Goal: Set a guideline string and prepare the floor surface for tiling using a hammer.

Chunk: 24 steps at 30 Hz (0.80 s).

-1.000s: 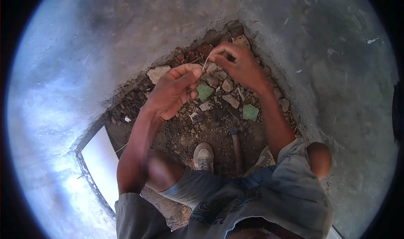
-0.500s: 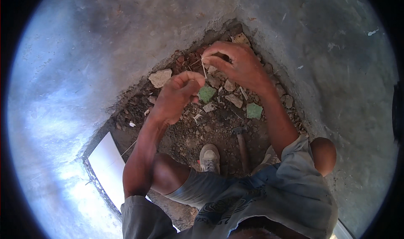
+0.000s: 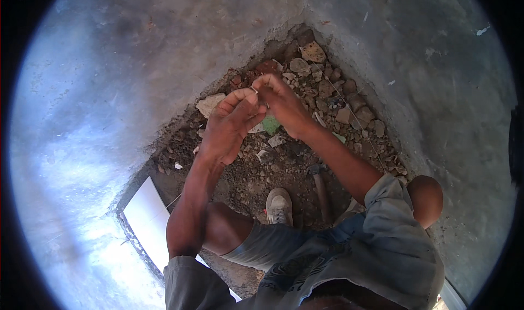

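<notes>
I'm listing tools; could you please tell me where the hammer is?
In the head view, the hammer lies right of centre, on the dirt between the person's shoes.

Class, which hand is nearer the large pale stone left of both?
Left. The left hand appears just right of the pale stone; the right hand is farther right.

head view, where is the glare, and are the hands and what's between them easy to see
Head view: glare washes out the concrete and white panel at left; in the head view too, left hand and right hand show clearly, but the pale bit at their fingertips is too small to make out well.
</notes>
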Available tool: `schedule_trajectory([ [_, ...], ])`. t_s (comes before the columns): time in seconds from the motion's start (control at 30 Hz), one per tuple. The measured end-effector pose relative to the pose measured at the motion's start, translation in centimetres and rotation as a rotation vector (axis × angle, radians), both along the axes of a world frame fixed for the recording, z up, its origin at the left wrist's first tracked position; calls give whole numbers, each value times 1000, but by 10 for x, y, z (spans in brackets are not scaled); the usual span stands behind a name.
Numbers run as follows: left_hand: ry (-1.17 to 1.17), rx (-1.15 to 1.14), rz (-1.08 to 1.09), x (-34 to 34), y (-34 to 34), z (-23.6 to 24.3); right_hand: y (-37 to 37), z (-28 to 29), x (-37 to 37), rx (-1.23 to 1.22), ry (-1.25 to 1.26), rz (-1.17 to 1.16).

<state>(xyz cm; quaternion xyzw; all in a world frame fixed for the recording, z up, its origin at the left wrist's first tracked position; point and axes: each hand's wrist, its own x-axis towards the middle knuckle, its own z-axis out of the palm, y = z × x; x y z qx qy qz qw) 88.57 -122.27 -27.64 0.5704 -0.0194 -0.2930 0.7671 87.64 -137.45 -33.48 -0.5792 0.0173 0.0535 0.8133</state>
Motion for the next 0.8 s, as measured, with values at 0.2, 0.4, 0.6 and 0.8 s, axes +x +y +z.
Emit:
schedule_trajectory([
  [0.2,89,-142,18,9,11,-2,17,-3,-9,335,183,90],
  [0.4,-49,70,239,16,15,-10,4,-6,0,-180,-40,108],
  [0.6,59,76,225,20,21,-11,-30,11,6,-227,42,258],
  [0.8,148,64,-75,19,25,-7,-49,20,7,-48,110,387],
])
